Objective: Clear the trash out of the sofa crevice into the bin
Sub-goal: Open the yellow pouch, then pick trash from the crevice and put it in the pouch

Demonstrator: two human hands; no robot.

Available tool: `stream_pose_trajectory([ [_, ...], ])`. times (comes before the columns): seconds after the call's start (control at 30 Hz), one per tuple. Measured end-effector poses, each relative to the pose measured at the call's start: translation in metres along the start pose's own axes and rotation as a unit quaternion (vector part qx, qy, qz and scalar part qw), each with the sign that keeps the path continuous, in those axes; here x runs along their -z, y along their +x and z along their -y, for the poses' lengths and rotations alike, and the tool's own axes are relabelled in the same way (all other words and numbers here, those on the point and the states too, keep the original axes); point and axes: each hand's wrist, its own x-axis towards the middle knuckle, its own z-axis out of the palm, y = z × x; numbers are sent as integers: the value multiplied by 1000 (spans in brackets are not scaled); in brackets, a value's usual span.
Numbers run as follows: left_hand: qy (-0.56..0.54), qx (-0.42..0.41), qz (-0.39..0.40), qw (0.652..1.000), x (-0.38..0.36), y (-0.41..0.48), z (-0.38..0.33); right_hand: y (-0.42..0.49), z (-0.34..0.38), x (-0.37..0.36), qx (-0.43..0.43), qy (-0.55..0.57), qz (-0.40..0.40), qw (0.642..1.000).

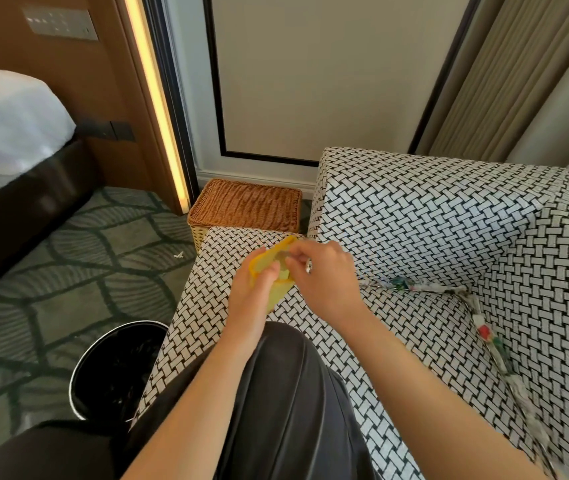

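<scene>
Together, fingers (296, 251) of left hand (253, 292) and right hand (326, 277) pinch a yellow wrapper (263, 263) over the sofa (414, 209).

No text, label, brand or number can be read. Coloured print is seen on the crumpled wrappers (400, 284) wedged along the back and right edges of the sofa seat (414, 327), but it is too blurred. The marks on the wall switch panel (60, 24) are too small to be made out.
</scene>
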Motion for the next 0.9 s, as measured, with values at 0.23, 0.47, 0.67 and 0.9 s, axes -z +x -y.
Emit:
stream_pose_trajectory([
  [0.23,148,24,29,988,7,35,32,-5,-39,-50,-114,275,-82,951],
  [0.47,143,54,15,988,23,61,62,-14,-100,-92,-246,200,-37,948],
  [0.67,196,25,55,979,31,76,94,-12,-131,-119,-254,39,-54,965],
  [0.9,138,26,59,988,33,82,101,23,-138,-122,-259,-116,-22,959],
])
